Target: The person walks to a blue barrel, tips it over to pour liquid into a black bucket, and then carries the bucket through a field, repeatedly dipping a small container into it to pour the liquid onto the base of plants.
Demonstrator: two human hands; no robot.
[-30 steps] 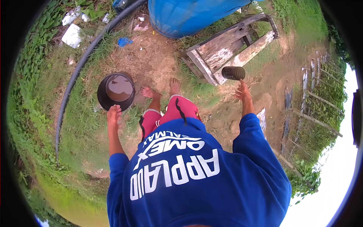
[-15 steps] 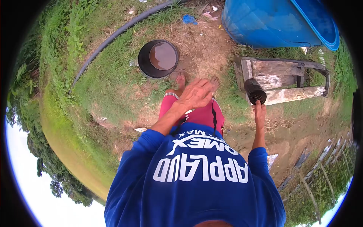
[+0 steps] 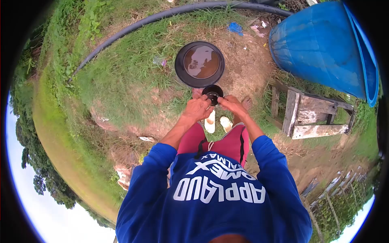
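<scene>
In front of my knees, a small black ribbed plastic container (image 3: pixel 212 90) is held between both hands, with its round opening facing up. My left hand (image 3: pixel 198 107) has its fingers closed on the near left side. Opposite it, my right hand (image 3: pixel 231 105) pinches the near right edge. Just beyond the container, and overlapped by it in this view, stands a black bucket (image 3: pixel 180 73) with brownish water (image 3: pixel 210 67) inside. The inside of the small container is dark.
Pale slippers (image 3: pixel 210 122) lie between my feet. To the right is a weathered wooden stool (image 3: pixel 318 130), with a large blue drum (image 3: pixel 312 38) behind it. A thick grey hose (image 3: pixel 133 29) curves across the grass. Blue plastic litter (image 3: pixel 235 28) lies past the bucket.
My right hand has brought the black container from beside the wooden stool to the middle, near the bucket. My left hand has moved from above my lap onto the container. The view has shifted.
</scene>
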